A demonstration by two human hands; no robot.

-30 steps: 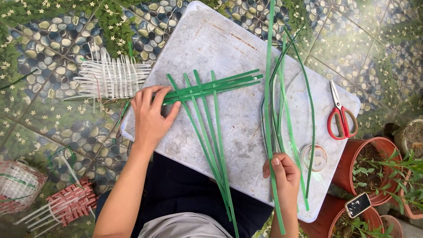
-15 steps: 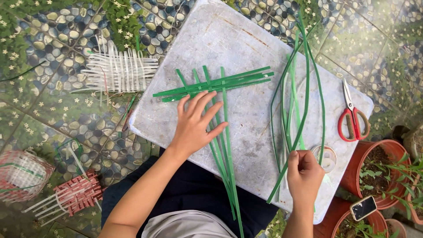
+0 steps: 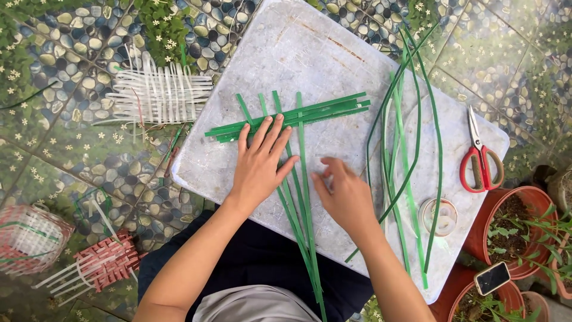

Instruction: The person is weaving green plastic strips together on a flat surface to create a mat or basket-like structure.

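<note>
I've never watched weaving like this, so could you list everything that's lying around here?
board: one, pale grey, centre, on the pebble-patterned floor
crossed strips: several, green, mid-board
loose strips: a bundle, green, right part of board
scissors: one pair, red handles, board's right edge
tape roll: one, clear, near board's lower right
white woven panel: one, on floor left of board
red-and-white woven pieces: two, lower left floor
plant pots: at least two, terracotta, lower right
phone: one, dark, on a pot
left hand: pressing flat on the crossed strips
right hand: open, at the upright strips
</note>
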